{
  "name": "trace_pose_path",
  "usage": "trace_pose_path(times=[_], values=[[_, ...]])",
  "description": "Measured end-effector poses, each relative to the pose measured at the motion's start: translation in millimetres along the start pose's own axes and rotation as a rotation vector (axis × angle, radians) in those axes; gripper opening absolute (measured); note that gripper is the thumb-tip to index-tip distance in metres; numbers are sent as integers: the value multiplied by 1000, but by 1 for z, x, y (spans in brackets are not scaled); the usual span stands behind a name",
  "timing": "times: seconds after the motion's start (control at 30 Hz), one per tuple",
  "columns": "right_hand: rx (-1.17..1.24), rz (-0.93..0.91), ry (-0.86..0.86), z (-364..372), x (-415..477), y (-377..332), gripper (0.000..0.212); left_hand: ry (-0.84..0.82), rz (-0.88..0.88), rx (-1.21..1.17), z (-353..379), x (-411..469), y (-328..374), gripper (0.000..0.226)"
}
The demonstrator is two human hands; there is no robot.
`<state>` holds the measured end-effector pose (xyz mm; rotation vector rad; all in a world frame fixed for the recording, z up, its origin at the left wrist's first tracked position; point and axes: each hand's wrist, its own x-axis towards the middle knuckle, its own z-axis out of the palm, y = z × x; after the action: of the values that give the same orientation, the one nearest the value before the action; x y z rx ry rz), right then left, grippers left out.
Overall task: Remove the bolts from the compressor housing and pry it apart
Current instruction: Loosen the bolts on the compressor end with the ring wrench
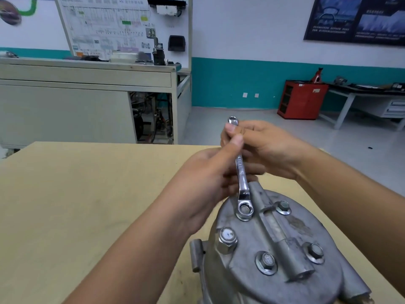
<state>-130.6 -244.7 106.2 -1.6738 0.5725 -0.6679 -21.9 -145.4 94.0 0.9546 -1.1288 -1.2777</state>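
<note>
A grey metal compressor housing (pixel 285 255) stands on end on the wooden table (pixel 87 205), its flat end cover facing up. Several hex bolts sit in the cover, among them one at the far right (pixel 283 207), a tall one at the left (pixel 227 239) and two near the front (pixel 265 262). A chrome ring wrench (pixel 241 172) has its lower ring seated on the far-left bolt (pixel 244 209) and rises steeply. My left hand (pixel 206 183) grips the wrench shaft, thumb near the top. My right hand (pixel 269 148) holds the upper end.
Beyond the table stand a beige training bench with a wiring display board (pixel 122 29), a red cabinet (pixel 301 99) and a grey workbench (pixel 368 99) along the teal wall. Open floor lies between them and the table's far edge.
</note>
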Motion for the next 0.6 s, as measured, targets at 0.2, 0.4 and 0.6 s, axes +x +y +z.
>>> trace_pose_path(times=[0.2, 0.4, 0.6], values=[[-113, -48, 63, -5, -8, 1, 32, -28, -204, -451, 9, 26, -4, 25], [131, 53, 141, -2, -6, 8, 27, -90, -291, -755, 9, 32, 5, 4], [-134, 98, 319, -8, -31, 5, 36, 42, -329, -646, 17, 41, 3, 43]])
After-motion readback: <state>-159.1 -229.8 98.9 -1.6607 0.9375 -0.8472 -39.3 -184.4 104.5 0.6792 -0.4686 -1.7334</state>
